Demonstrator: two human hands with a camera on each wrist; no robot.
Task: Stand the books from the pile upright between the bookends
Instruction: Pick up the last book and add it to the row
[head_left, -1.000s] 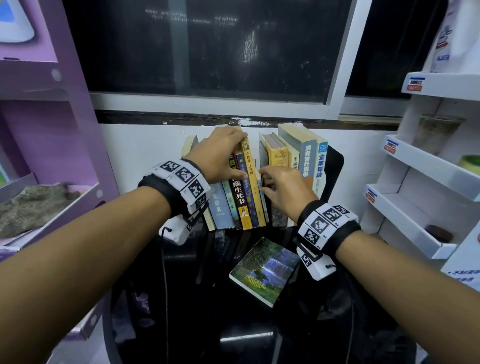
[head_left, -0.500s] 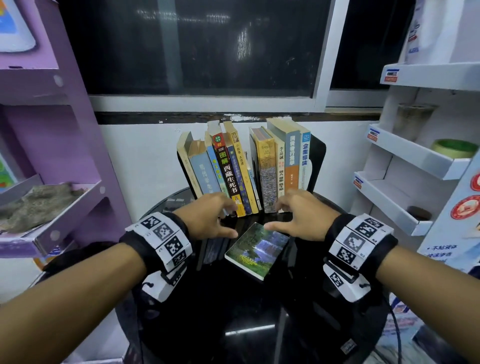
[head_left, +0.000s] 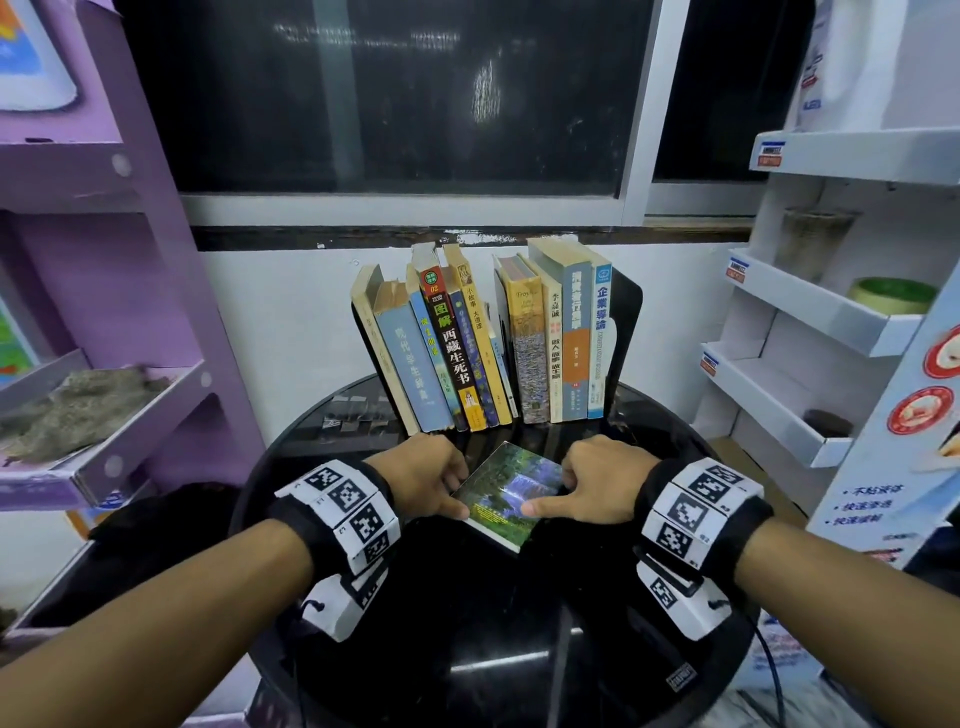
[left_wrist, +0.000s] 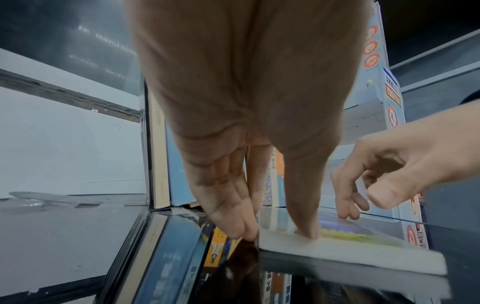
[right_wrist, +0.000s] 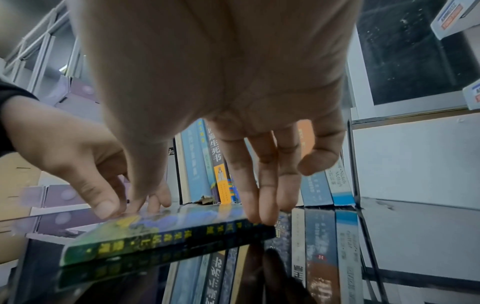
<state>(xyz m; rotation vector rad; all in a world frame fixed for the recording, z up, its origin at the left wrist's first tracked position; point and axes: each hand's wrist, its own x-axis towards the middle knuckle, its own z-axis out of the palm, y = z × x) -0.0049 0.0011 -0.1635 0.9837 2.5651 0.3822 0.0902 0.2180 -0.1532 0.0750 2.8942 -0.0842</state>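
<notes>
- Head view is showing the left hand (head_left: 423, 475) and the right hand (head_left: 597, 480) settling on opposite sides of a landscape-covered paperback (head_left: 506, 493) lying flat on the round black glass table (head_left: 467, 649), just in front of the row of upright books (head_left: 483, 338).
- Left hand is pinching the paperback's page-edge side, thumb pressing on the cover and fingers (left_wrist: 233, 216) reaching down beside the edge.
- Right hand is closing on the spine side, fingertips (right_wrist: 255, 207) touching the top of the spine and thumb lying over the cover.
- Paperback is looking thin, light and a little bendy, and the glossy glass is probably letting it slide; gripping the two long edges and tipping it up by the spine seems the surest hold.
- Upright books are standing between two black bookends (head_left: 626, 332) toward the table's far edge, the left group leaning, with a narrow gap near the middle.
</notes>
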